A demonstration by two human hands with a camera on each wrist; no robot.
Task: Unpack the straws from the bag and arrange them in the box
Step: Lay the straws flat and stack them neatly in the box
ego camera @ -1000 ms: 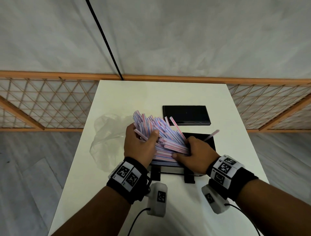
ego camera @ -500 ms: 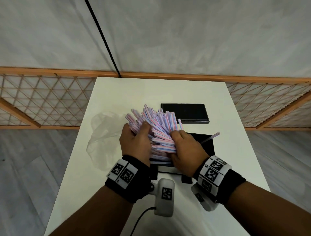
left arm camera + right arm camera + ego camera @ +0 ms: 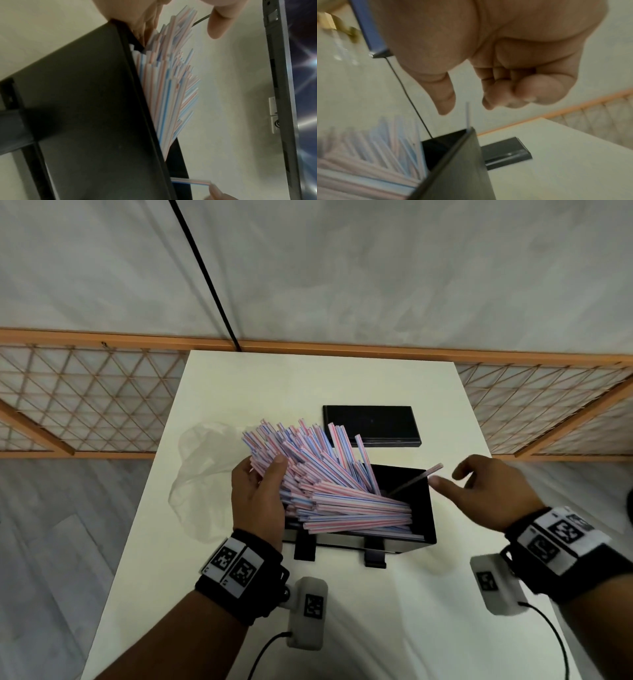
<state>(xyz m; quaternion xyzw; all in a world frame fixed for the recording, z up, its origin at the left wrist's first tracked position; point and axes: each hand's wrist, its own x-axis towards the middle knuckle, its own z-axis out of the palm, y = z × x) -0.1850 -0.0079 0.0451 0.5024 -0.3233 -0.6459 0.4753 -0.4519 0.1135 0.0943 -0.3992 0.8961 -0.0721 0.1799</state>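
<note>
A thick bundle of pink, blue and white straws [image 3: 329, 484] fans out of the open black box [image 3: 423, 508], its right ends down inside and its left ends raised over the box's left edge. My left hand [image 3: 260, 470] grips those raised ends, thumb on top. My right hand [image 3: 448, 477] hovers just right of the box, fingers loosely curled and holding nothing. Its thumb is close to a single straw [image 3: 419, 475] that leans out over the box's far right corner. The left wrist view shows the straws [image 3: 168, 88] behind the box wall [image 3: 85, 108].
The crumpled clear plastic bag [image 3: 202, 474] lies on the white table [image 3: 274, 381] left of my left hand. A flat black lid [image 3: 371, 426] sits behind the box. Orange lattice fencing runs behind the table. Cables trail from both wrist cameras.
My right hand has let go of the bundle and pulled away to the right. The straws have dropped with their right ends into the box, and my left hand still holds their left ends.
</note>
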